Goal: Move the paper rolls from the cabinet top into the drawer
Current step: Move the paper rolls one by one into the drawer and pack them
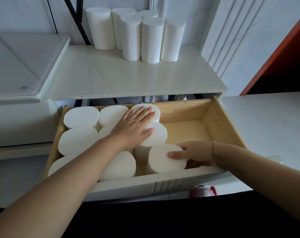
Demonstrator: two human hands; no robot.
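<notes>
Pressing flat, your left hand (pixel 133 126) lies with its fingers straight and slightly spread across the tops of the short white paper rolls (pixel 80 117) that stand on end in the pale wooden drawer (pixel 219 127). It has hold of nothing. A thin gold ring (pixel 132 117) shows on one finger.

Your right hand (pixel 195 153) holds one more white cylindrical roll (pixel 163 162) at the drawer's front edge. One digit lies across its flat top and the rest curl against its side. This roll stands just beside the packed ones. A thin bracelet (pixel 213 153) circles that wrist.

The rolls fill the drawer's left and middle, and the right part shows bare wood floor. The drawer is pulled well out, and its white ribbed front (pixel 164 186) is nearest you.

Above it, the glossy white cabinet top (pixel 128 78) carries six tall white paper rolls (pixel 152 40), upright and clustered at the back against the wall.

To your left, a white moulded panel with a raised rim (pixel 17 66) lies tilted beside the cabinet. To your right there is a matt white surface (pixel 269 124), a grooved white wall panel (pixel 231 31) and an orange board (pixel 279 54). Black bars (pixel 77 18) cross the wall behind. A pink shoe (pixel 203 191) peeks out below the drawer front.
</notes>
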